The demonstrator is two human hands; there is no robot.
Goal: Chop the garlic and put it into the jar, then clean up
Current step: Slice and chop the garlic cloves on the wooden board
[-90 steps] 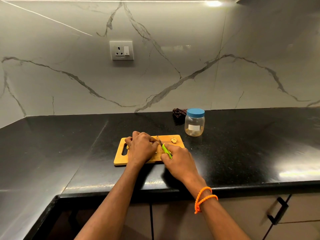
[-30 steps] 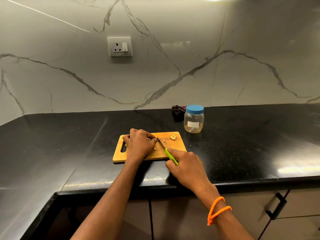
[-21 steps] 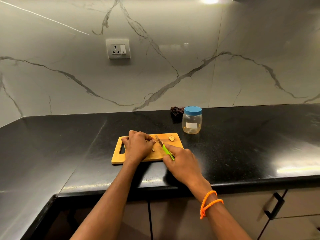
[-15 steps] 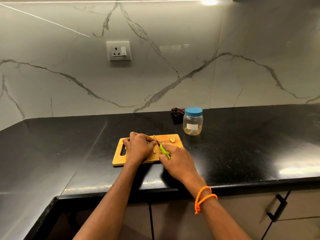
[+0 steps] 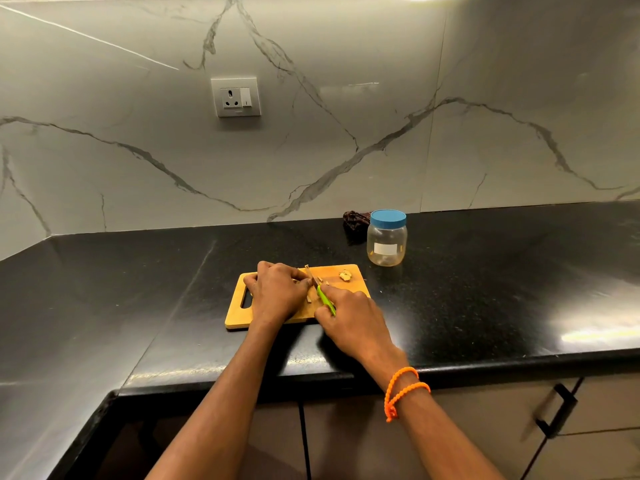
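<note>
Cutting board (image 5: pixel 349 284): one, wooden, flat on the black countertop (image 5: pixel 485 289), handle slot at its left end.
Left hand (image 5: pixel 275 292): one, knuckles up, over the left half of the board, fingers curled down and pinning garlic beneath the fingertips; the piece held is mostly hidden.
Garlic pieces (image 5: pixel 309 298): a few pale slivers on the board between the two hands; exact count cannot be told.
Knife (image 5: pixel 323 296): one, green handle, short blade pointing away from the person, tip just beside the left fingertips.
Right hand (image 5: pixel 353 323): one, at the board's near right corner, fingers wrapped round the green handle, wrist angled in from the right.
Garlic chunk (image 5: pixel 345 275): one, loose near the board's far right corner.
Wristband (image 5: pixel 403 389): one, orange, looped twice on the right wrist.
Dark cloth (image 5: pixel 355 221): one bundle against the wall, just behind the jar.
Jar (image 5: pixel 387 242): one, clear, blue lid on, upright on the countertop beyond the board's right end.
</note>
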